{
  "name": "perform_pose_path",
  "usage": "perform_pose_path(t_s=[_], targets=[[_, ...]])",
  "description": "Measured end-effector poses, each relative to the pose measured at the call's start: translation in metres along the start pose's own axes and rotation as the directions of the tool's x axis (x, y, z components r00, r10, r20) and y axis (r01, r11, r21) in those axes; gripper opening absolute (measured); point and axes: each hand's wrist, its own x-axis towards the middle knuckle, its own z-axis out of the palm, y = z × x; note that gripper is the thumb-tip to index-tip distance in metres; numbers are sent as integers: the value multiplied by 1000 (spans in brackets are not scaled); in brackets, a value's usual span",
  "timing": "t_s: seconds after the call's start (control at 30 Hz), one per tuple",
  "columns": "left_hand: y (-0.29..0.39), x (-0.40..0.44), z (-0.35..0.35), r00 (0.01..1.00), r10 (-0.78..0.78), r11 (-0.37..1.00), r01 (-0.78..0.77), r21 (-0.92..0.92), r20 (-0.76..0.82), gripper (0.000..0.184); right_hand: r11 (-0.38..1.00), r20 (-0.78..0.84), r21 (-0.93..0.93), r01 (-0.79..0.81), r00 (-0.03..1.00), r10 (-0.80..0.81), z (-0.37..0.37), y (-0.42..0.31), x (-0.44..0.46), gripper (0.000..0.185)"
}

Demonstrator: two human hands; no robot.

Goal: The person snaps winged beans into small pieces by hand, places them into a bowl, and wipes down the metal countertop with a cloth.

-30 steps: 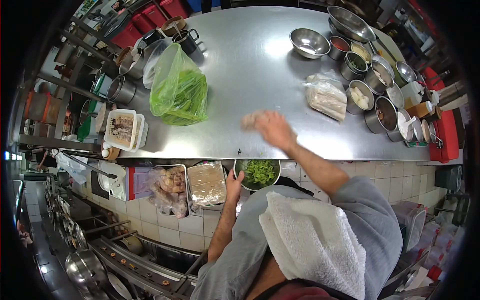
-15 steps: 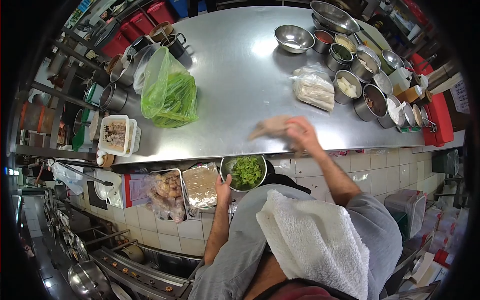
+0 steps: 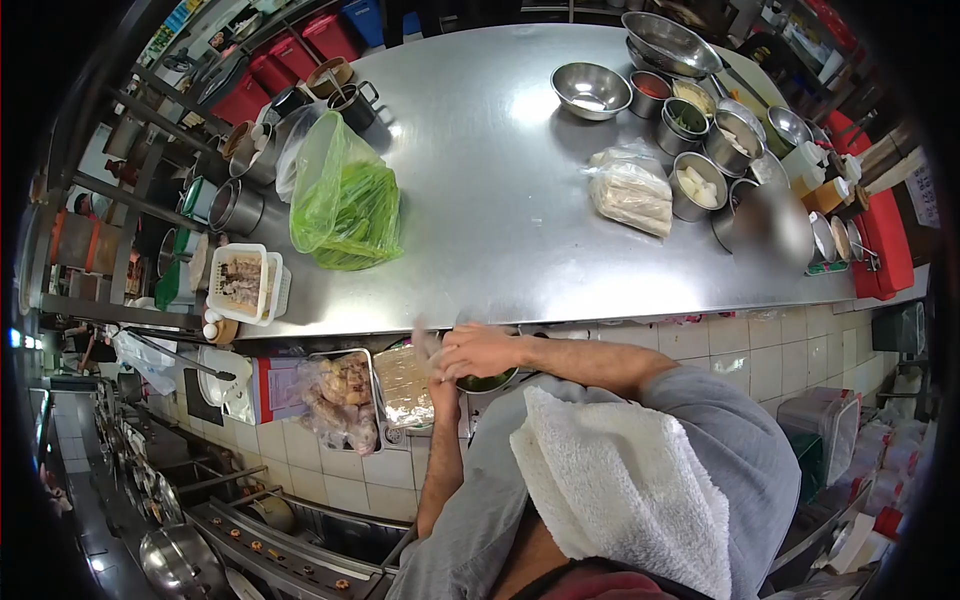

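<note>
My right hand (image 3: 480,350) reaches across the table's near edge to my left hand (image 3: 442,392). Its fingers are curled around a light brownish cloth (image 3: 424,342), blurred by motion. The fingers of my left hand are mostly hidden behind the right hand and cloth. Just below my right hand is a metal bowl of leafy greens (image 3: 487,382), largely covered by the hand and forearm. Left of the hands lies a plastic-wrapped light brown block (image 3: 400,385).
Bagged greens (image 3: 350,215) and a white basket (image 3: 238,282) stand on the left of the steel table (image 3: 480,190). A wrapped pale pack (image 3: 632,195), an empty bowl (image 3: 591,92) and several ingredient pots are on the right. Bagged meat (image 3: 340,400) sits lower left.
My right hand has moved left with the cloth, from the tabletop to my left hand, and now covers much of the bowl. The left hand stays near the bowl's left side.
</note>
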Motion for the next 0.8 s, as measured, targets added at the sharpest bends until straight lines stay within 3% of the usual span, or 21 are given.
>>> perform_pose_path(t_s=[0.03,0.1,0.13,0.2,0.33,0.4,0.43,0.47,0.53,0.6,0.67,0.73,0.8], targets=[[7,-5,0,1000,1,1000,-1,1,-8,32,1000,3,4,6,1000,-6,-3,-1,4,25],[13,-15,-5,953,-92,996,87,-30,-287,34,984,-98,178,27,995,-10,-14,0,12,24],[7,-15,-26,965,-132,991,127,-36,-228,35,982,-159,187,-3,987,34,-27,0,12,23],[2,-29,-59,950,-117,993,116,-21,-289,34,988,-366,131,81,930,-28,-71,7,4,23],[42,-58,-83,903,-11,1000,8,-9,-429,33,976,-626,79,-201,752,206,-176,42,-25,26],[73,-62,-81,891,40,999,-45,2,-452,36,899,-663,-94,-428,701,264,-228,64,-40,28],[91,-59,-72,893,41,999,-43,6,-449,36,898,-665,-90,-431,697,267,-236,69,-46,28],[108,-54,-62,894,101,995,-101,23,-436,36,692,-722,-448,-566,686,94,-243,74,-50,29],[137,-39,-35,891,164,986,-161,43,-424,36,342,-702,-687,-641,706,-87,-243,83,-56,30],[156,-18,-1,911,160,987,-158,35,-381,35,605,-433,-663,-441,885,170,-220,92,-68,29],[150,17,22,926,186,982,-190,22,-328,30,727,-184,-486,-485,870,457,-210,84,-63,24],[139,51,49,948,135,989,-149,-27,-288,26,781,-137,-409,-472,878,459,-200,98,-63,16],[139,75,82,948,91,996,-86,28,-304,23,780,-139,-472,-412,908,395,-190,121,-59,13]])
